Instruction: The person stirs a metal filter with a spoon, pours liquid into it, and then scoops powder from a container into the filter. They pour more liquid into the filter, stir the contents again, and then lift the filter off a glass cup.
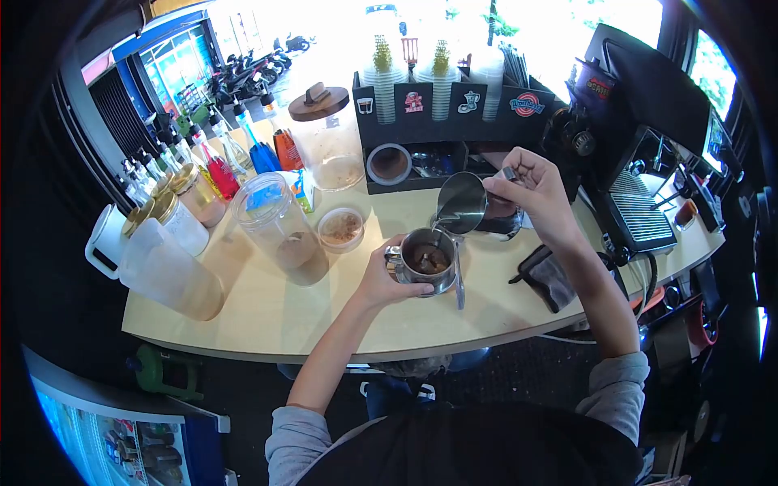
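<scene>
My left hand [379, 279] is wrapped round a steel milk pitcher [438, 285] standing at the middle of the counter, with dark brown contents inside. Above its right rim, my right hand [528, 188] grips the handle of a second steel pitcher [460, 196], tilted to the left. A thin stream of liquid runs from its spout into the lower pitcher. Close against the lower pitcher's right side lies a metal spoon handle [460, 293]. Another shiny metal vessel [504, 225] is partly hidden behind my right hand.
Left of my hands stand a clear jar of brown powder [300, 257], a small tub [341, 229] and a plastic jug [174, 271]. A dark cloth [551, 277] lies to the right, before the espresso machine [644, 206]. A black cup organiser [454, 113] lines the back.
</scene>
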Demonstrator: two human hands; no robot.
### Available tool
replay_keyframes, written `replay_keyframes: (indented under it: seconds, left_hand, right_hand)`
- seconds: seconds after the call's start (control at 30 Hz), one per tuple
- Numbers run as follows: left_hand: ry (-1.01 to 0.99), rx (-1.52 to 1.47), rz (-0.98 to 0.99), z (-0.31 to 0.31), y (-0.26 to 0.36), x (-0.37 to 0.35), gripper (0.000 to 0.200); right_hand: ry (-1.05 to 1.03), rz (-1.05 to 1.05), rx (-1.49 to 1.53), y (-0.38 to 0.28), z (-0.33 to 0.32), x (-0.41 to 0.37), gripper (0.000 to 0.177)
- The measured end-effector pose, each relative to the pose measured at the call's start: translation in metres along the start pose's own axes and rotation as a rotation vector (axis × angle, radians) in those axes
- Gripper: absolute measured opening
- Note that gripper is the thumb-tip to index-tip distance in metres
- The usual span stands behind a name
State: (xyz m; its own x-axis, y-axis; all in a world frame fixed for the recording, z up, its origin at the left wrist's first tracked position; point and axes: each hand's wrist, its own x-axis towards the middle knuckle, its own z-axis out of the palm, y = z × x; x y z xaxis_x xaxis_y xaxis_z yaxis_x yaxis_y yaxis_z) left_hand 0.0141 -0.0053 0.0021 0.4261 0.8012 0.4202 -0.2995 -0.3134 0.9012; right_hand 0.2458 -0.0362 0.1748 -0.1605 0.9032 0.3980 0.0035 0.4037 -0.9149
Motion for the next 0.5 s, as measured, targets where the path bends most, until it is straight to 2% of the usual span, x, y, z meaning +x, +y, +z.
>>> replay_keyframes:
  seconds: [0.13,0.23,0.3,0.5]
  left_hand:
    - [0.006,0.006,-0.010,0.000,0.000,0.000,0.076]
    - [0.011,0.049,-0.014,-0.001,0.002,-0.002,0.076]
    - [0.007,0.030,-0.033,-0.001,0.002,-0.002,0.076]
    - [-0.004,0.022,-0.009,0.002,0.007,-0.001,0.078]
  right_hand:
    - [0.051,0.021,0.061,0.020,-0.015,-0.006,0.019]
    - [0.174,0.009,0.074,0.040,-0.025,-0.019,0.018]
    - [0.249,0.073,0.196,0.055,-0.034,-0.029,0.016]
    - [0.411,0.144,0.247,0.129,-0.064,-0.047,0.017]
